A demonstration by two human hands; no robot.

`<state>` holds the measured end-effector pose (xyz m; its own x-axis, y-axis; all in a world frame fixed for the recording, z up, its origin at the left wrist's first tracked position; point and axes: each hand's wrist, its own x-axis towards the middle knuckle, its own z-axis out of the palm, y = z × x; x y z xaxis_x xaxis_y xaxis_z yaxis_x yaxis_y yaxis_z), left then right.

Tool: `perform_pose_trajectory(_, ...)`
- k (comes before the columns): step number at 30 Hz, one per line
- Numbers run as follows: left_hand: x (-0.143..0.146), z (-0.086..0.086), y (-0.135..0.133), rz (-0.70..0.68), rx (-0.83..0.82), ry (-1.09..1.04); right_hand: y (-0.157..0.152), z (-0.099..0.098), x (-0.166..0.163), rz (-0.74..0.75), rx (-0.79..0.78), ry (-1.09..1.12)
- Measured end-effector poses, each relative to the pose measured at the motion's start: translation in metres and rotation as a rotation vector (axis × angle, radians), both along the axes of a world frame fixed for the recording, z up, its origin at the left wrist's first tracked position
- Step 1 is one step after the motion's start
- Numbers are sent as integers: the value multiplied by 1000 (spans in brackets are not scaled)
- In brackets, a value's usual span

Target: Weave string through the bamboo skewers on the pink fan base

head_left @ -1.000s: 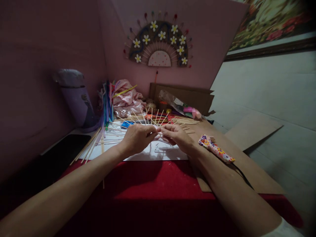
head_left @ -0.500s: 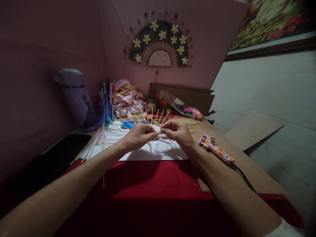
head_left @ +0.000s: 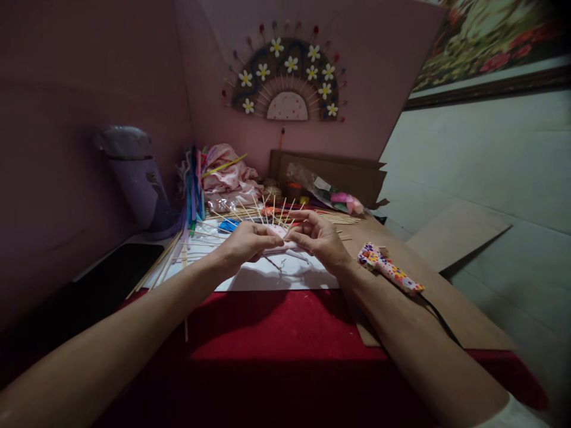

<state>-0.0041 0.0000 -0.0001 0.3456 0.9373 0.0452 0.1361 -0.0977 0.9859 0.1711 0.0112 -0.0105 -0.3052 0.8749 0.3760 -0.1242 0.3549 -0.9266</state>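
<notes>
Wooden sticks (head_left: 256, 208) fan out from a pink dotted half-round piece (head_left: 279, 230) between my hands, over a white sheet (head_left: 250, 279). At its lower left edge, my left hand (head_left: 250, 242) is closed, thumb pressed to the fingers on the piece. My right hand (head_left: 319, 241) pinches at the lower right edge with the index finger lifted; what lies between its fingertips is too small to make out. A thin brown cord (head_left: 273, 263) trails from below my left hand onto the sheet. The hands partly hide the piece.
Loose sticks (head_left: 156, 267) and a black flat object (head_left: 120, 264) lie left. Behind are pipe cleaners (head_left: 194, 184), pink cloth (head_left: 229, 172) and cardboard (head_left: 325, 169). A flower-patterned glue gun (head_left: 390, 270) rests on brown board (head_left: 446, 309) at right. A decorated fan (head_left: 289, 65) hangs ahead.
My right index finger has lifted off the piece, and its fingertips have shifted slightly. The cord under my left hand now stretches farther right across the sheet.
</notes>
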Motion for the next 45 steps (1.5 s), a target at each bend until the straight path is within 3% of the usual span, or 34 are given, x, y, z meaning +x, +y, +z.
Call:
perform_pose_trajectory(8, 4, 0, -1, 87, 67, -1, 4, -3, 1, -2, -3, -108)
perform_pose_trajectory(12, 1, -7, 2, 62, 369, 135, 3, -4, 0, 38, 105, -237)
perform_pose_trajectory(16, -1, -12, 1, 87, 712, 469, 2, -7, 0, 130, 73, -348)
perform_pose_trajectory(22, -1, -9, -5, 167, 937, 738, 5, -9, 6, 181, -58, -370)
perform_pose_trajectory(27, -4, -5, -4, 177, 941, 826, 3, -6, 8, 269, -171, -280)
perform_pose_trajectory(33, -6, -1, -5, 133, 935, 857, 1, -2, 9, 227, -177, -330)
perform_pose_trajectory(37, -6, 1, -2, 155, 790, 835, 1, -1, 8, 182, -139, -385)
perform_pose_trajectory(43, -5, -4, 6, 18, 498, 476, 3, -2, 6, 87, 71, -408)
perform_pose_trajectory(45, -5, -3, 5, 11, 447, 453, 5, -4, 7, 65, 95, -437)
